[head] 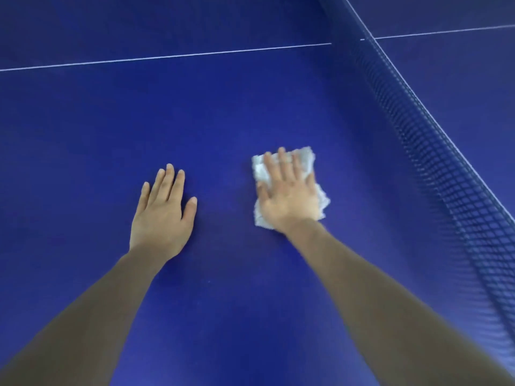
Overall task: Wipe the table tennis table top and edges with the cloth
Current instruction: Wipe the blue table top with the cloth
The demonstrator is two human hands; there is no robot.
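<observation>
The blue table tennis table top fills the view. A crumpled white cloth lies on it right of centre. My right hand presses flat on the cloth with straight, spread fingers, covering its middle; cloth shows past the fingertips and at both sides of the palm. My left hand rests flat on the bare table surface to the left of the cloth, fingers straight and apart from the cloth.
The dark net with its white top band runs from the top centre down to the right edge, close to the right of the cloth. A thin white centre line crosses the table beyond the hands.
</observation>
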